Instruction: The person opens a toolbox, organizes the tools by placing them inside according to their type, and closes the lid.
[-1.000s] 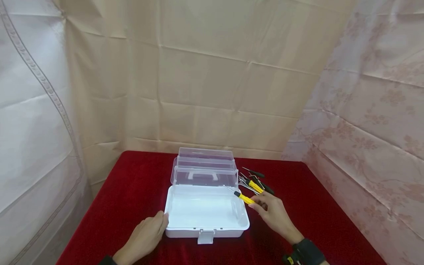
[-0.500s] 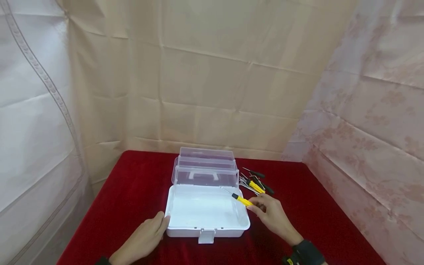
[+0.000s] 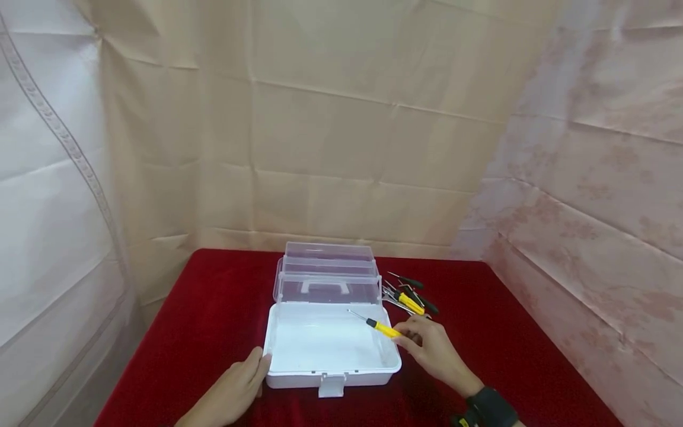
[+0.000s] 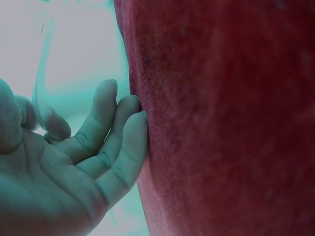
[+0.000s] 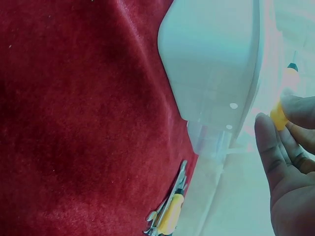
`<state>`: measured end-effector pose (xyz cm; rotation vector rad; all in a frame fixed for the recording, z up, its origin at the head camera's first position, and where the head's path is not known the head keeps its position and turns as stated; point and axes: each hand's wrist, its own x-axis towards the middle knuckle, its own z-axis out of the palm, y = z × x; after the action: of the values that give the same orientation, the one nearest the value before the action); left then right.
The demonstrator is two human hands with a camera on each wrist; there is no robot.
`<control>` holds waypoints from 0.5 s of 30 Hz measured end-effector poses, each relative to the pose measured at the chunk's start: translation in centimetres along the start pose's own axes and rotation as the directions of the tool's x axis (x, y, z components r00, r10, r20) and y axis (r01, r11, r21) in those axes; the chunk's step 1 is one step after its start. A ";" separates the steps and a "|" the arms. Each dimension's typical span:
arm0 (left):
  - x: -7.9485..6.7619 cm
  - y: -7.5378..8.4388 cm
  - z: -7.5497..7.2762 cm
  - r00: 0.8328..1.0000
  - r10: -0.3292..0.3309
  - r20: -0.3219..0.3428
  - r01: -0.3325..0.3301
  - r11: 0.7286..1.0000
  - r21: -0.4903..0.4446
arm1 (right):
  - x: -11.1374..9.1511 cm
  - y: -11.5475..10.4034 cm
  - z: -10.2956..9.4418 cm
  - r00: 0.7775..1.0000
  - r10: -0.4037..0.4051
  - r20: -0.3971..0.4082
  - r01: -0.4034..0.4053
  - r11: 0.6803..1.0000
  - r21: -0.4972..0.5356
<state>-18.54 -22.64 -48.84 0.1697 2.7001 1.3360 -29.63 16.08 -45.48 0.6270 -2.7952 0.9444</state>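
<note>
An open white toolbox (image 3: 325,341) stands at the middle of the table, its clear lid and trays (image 3: 331,287) folded back behind it. At its left rim, my left hand (image 3: 235,382) holds the edge with thumb and index finger. The other fingers hang loosely bent beside the outer wall in the left wrist view. My right hand (image 3: 434,350) pinches the end of a yellow-handled screwdriver (image 3: 385,330) between thumb and fingers. Its black collar and metal shaft point left and away, above the box's right half. Inside the box, only the bare white floor shows.
Right of the lid lies a small pile of tools: another yellow-handled screwdriver (image 3: 411,303), wrenches (image 3: 397,305) and dark-handled tools (image 3: 408,280). Red cloth (image 3: 213,308) covers the table. Beige and patterned sheets (image 3: 331,148) hang round it. A white latch (image 3: 332,385) sticks out at the box's front.
The right hand has carried the screwdriver a little left and nearer, further over the box. The left hand keeps its place at the rim. The head view has shifted slightly.
</note>
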 end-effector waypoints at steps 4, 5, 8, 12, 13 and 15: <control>0.1 0.1 -0.1 1.000 0.005 0.005 -0.005 1.000 0.013 | -0.1 -0.2 0.1 1.000 -0.012 0.000 0.012 1.000 -0.006; 0.2 0.1 -0.1 1.000 0.004 0.005 -0.004 1.000 0.017 | -0.1 -0.2 0.1 1.000 -0.016 0.000 0.016 1.000 -0.006; 0.2 0.2 -0.1 1.000 -0.006 -0.005 0.006 1.000 0.030 | -0.2 -0.5 0.1 1.000 -0.028 0.005 0.028 1.000 -0.001; 0.0 0.3 -0.1 1.000 -0.012 -0.019 0.013 0.999 0.039 | -0.3 -0.8 0.1 0.999 -0.038 0.033 0.038 0.999 0.010; -0.1 0.3 -0.1 1.000 -0.010 -0.022 0.011 0.999 0.040 | -0.3 -0.8 0.2 0.998 -0.041 0.039 0.040 0.999 0.010; -0.1 0.3 -0.1 1.000 -0.004 -0.028 0.005 0.999 0.041 | -0.4 -0.8 0.2 0.998 -0.049 0.044 0.049 0.999 0.007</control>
<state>-18.40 -22.50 -48.53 0.1495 2.7507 1.2913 -28.93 15.45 -45.29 0.7224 -2.8026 0.9410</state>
